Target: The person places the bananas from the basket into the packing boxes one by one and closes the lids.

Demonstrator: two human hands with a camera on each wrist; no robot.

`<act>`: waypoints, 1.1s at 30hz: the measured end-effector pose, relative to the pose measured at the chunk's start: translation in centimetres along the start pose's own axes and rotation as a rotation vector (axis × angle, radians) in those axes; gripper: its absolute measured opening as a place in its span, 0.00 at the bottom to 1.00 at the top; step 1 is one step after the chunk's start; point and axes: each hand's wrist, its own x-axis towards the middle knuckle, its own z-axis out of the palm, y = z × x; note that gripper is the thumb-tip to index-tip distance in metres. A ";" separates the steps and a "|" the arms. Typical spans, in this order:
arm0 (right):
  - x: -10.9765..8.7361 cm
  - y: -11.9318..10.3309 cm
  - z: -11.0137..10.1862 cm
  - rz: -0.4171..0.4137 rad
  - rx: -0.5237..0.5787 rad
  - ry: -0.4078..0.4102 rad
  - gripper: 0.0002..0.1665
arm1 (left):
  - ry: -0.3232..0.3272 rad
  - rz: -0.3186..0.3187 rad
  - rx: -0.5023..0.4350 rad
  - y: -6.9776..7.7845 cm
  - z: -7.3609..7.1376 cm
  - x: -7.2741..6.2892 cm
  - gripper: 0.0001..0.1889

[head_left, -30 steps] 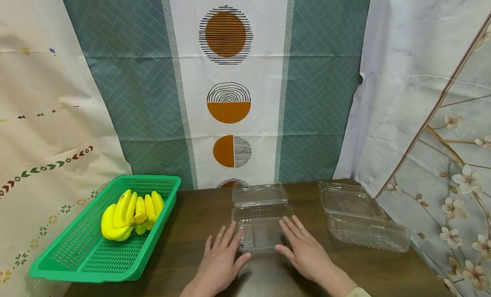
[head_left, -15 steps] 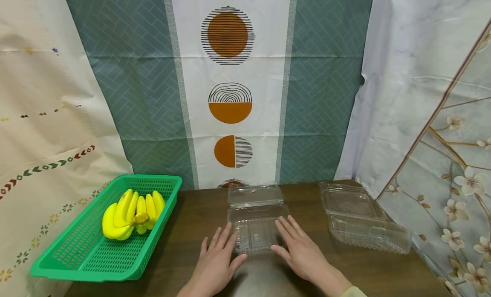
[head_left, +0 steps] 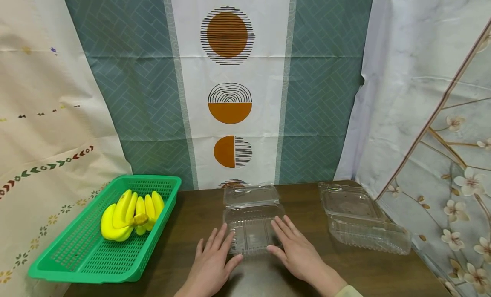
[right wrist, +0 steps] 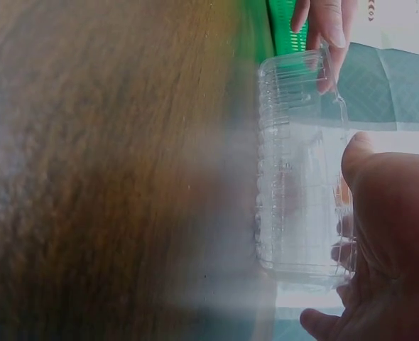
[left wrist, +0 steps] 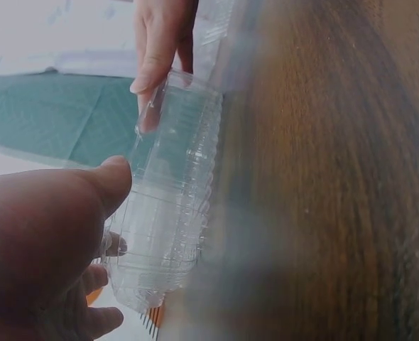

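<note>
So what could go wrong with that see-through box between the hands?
The clear box looks thin and has nothing inside, so it might slide or bend if the left hand or right hand pushes too hard. Its lid is open at the far side, so it might flop if the box is bumped. Also, the right hand could perhaps knock the other box if it swings out.

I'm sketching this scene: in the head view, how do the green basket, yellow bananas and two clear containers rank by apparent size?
1. Green basket
2. Middle clear container and right clear container: too alike to rank
3. Yellow bananas
</note>
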 end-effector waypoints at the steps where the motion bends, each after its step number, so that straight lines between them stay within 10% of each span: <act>1: 0.0 0.0 0.0 -0.001 0.001 0.000 0.49 | -0.001 -0.002 0.000 0.0 0.0 0.0 0.38; 33: 0.8 -1.4 0.8 -0.048 0.019 0.030 0.45 | -0.006 -0.068 0.027 -1.3 -0.9 -0.4 0.38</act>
